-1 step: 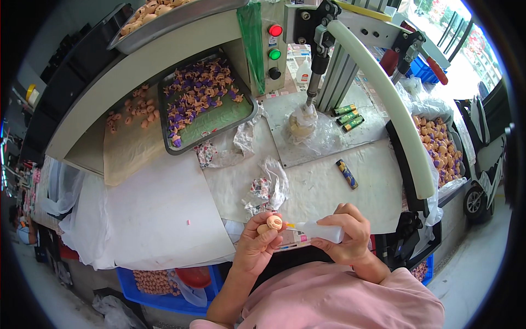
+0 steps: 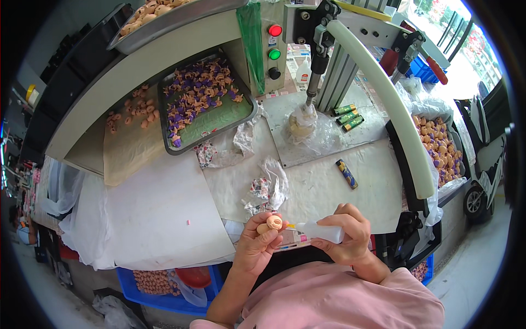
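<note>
**Glue nozzle meets small doll head at the bench edge**

Head view: the left hand [image 2: 257, 244] is clamped around a small peach-coloured doll head [image 2: 273, 223], pinched between thumb and fingertips and held up just above the near edge of the table [image 2: 164, 214]. The right hand [image 2: 346, 236] is wrapped shut around a translucent squeeze bottle [image 2: 320, 232]. The bottle's long axis runs nearly level, from the right hand leftward, and its fine nozzle ends at or touching the doll head's right side; actual contact is too small to tell. So the head lies directly left of the right hand, and the left hand is the nearer one, already holding it.

The doll head looks smooth, rounded, matte plastic; the bottle is soft, cloudy plastic with a tapering tip. Beyond the hands, away from the body, lies crumpled clear wrapping [image 2: 268, 186] and a small dark lighter [image 2: 347, 174]. Farther off sit a metal tray [image 2: 244, 116] of purple-and-peach parts and, off to the right, a bin of peach parts [image 2: 438, 148].
</note>
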Action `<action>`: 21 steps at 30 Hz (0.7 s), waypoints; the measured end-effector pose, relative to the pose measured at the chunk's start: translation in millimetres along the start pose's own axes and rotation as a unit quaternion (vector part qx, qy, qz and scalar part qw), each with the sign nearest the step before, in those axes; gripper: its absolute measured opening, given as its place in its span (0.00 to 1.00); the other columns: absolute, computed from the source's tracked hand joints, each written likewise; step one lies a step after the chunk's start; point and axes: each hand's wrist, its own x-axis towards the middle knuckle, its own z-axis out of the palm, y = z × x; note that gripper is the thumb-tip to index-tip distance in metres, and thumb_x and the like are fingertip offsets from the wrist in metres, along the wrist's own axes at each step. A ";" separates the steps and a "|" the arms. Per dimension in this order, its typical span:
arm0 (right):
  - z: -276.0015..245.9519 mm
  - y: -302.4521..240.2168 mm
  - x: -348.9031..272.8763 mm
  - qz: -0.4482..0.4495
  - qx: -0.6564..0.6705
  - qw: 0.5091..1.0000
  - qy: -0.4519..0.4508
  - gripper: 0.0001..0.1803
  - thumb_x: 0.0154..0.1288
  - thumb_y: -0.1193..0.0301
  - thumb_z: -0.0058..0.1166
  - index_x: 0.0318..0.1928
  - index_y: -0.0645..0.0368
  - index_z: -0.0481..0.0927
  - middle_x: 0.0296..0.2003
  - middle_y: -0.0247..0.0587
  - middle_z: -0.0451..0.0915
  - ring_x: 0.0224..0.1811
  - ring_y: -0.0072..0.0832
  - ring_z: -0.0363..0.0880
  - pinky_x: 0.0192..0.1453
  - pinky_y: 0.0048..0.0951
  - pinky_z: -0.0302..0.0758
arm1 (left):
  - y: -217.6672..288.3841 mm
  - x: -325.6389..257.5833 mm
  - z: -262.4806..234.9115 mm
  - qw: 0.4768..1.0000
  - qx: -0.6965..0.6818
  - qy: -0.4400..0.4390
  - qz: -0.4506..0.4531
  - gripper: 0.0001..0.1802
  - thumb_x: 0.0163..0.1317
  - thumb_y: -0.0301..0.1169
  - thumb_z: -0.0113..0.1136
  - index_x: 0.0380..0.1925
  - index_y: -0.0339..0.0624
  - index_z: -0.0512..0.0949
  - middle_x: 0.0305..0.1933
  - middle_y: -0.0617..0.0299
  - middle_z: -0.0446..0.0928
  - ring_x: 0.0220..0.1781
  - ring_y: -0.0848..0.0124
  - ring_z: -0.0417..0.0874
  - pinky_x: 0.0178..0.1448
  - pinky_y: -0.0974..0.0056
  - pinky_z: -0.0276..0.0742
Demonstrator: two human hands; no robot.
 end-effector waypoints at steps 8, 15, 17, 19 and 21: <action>-2.1 -2.5 2.2 0.005 0.011 1.000 0.021 0.19 0.39 0.70 0.76 0.34 0.59 0.82 0.24 0.37 0.73 0.20 0.26 0.68 0.21 0.27 0.65 | -3.5 2.5 3.7 0.999 0.020 -0.009 0.033 0.20 0.57 0.13 0.58 0.47 0.47 0.75 0.56 0.58 0.73 0.59 0.59 0.77 0.51 0.66 0.86; -1.7 0.2 1.5 0.014 0.029 0.999 0.014 0.18 0.40 0.70 0.75 0.34 0.59 0.83 0.24 0.37 0.74 0.20 0.26 0.68 0.22 0.27 0.66 | -5.9 3.8 4.0 0.999 0.030 -0.015 0.027 0.19 0.59 0.15 0.58 0.48 0.47 0.74 0.56 0.59 0.74 0.60 0.58 0.76 0.53 0.65 0.84; -2.6 0.7 1.9 0.014 0.027 0.999 0.011 0.18 0.40 0.70 0.75 0.34 0.59 0.83 0.24 0.37 0.74 0.20 0.26 0.68 0.22 0.27 0.66 | -6.1 4.0 4.2 0.999 0.026 -0.011 0.021 0.19 0.59 0.15 0.58 0.48 0.46 0.74 0.56 0.59 0.74 0.60 0.58 0.76 0.53 0.65 0.84; -3.4 2.4 1.5 0.011 0.024 1.000 0.009 0.18 0.41 0.70 0.75 0.34 0.59 0.83 0.24 0.37 0.75 0.20 0.27 0.68 0.22 0.26 0.67 | -6.9 5.0 3.4 0.999 0.028 -0.011 0.022 0.19 0.59 0.15 0.58 0.48 0.46 0.75 0.56 0.59 0.74 0.60 0.58 0.76 0.53 0.65 0.84; -3.2 5.2 -0.5 0.013 0.024 1.000 0.007 0.18 0.42 0.68 0.75 0.33 0.61 0.82 0.25 0.37 0.75 0.21 0.25 0.68 0.24 0.26 0.65 | -7.0 5.5 3.3 0.999 0.030 -0.011 0.022 0.19 0.59 0.15 0.58 0.48 0.46 0.75 0.56 0.59 0.74 0.60 0.58 0.76 0.53 0.65 0.84</action>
